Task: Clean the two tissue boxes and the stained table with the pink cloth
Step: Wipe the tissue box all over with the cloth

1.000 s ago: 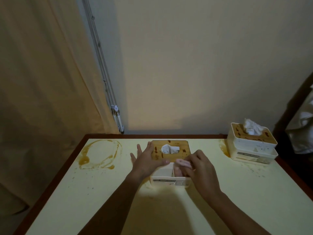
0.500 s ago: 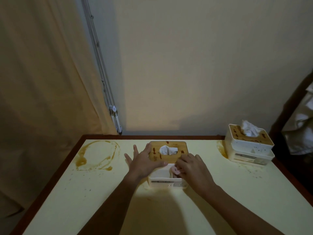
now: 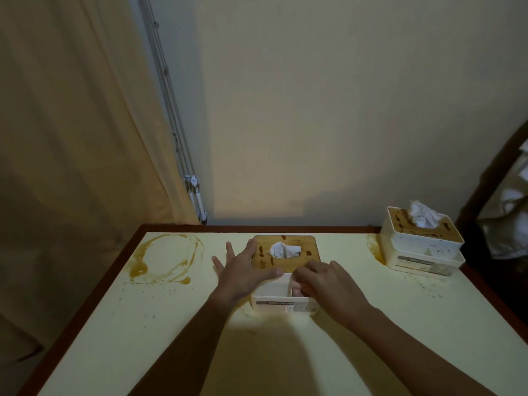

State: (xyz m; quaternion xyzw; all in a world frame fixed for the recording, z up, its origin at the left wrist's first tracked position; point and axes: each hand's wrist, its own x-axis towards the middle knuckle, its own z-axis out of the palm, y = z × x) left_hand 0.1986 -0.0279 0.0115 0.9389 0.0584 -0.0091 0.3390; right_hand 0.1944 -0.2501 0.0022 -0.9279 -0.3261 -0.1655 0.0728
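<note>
Your left hand point(image 3: 243, 271) is resting flat on the middle tissue box point(image 3: 308, 244); your right hand point(image 3: 328, 284) is gripping the pink cloth point(image 3: 297, 291) in its front compartment. The other box point(image 3: 423, 247) is sitting far right on the stained tabletop point(image 3: 143, 338).

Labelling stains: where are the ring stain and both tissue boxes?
ring stain point(image 3: 139, 268), head view, brown left arc.
near tissue box point(image 3: 308, 244), head view, wooden lid.
far tissue box point(image 3: 423, 247), head view, white front wall.
</note>
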